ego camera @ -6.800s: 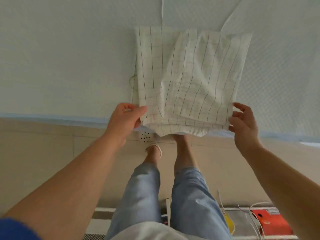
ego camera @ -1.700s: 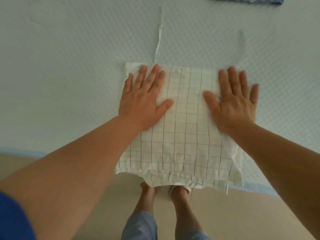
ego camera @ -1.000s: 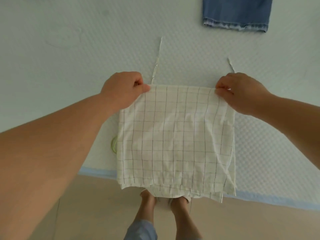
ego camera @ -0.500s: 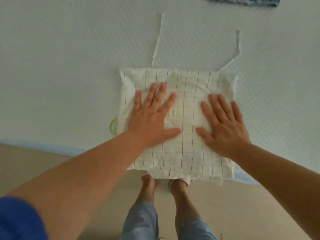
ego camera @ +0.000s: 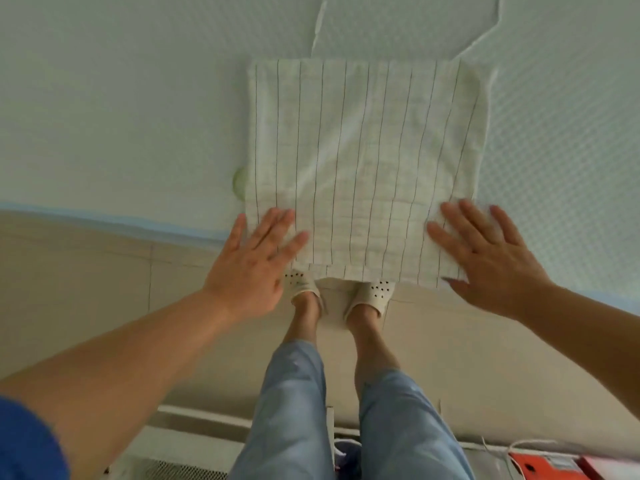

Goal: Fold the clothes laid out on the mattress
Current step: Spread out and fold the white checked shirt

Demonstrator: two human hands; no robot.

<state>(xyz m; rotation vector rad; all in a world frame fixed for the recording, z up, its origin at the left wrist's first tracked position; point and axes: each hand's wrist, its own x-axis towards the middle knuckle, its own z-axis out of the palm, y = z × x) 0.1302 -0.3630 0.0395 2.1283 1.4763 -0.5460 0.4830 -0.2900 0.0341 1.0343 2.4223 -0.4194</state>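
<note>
A beige tiled floor (ego camera: 86, 271) runs up to a pale, dimple-textured mattress with a light blue edge (ego camera: 104, 116). Nearest the camera, the person stands in light blue trousers (ego camera: 298, 403) and two cream perforated slippers (ego camera: 372, 296), and an orange-red box (ego camera: 540, 467) lies on the floor behind the right leg.

The left hand (ego camera: 254, 268) is spread flat, fingers straight, its fingertips resting on the near left corner of one folded white cloth with thin dark grid lines (ego camera: 360, 161); it grips nothing. The right hand (ego camera: 488, 258) is likewise flat and released, fingers lying on the near right corner.

Half a second ago both palms pressed the middle of the cloth; they now sit at its near edge, which overhangs the mattress edge between the two hands.

Beyond the hands the cloth lies square and flat. Past its far edge two thin white strips (ego camera: 318, 26) trail away across the mattress. A small greenish patch (ego camera: 239, 178) shows just beyond the left fingertips.
</note>
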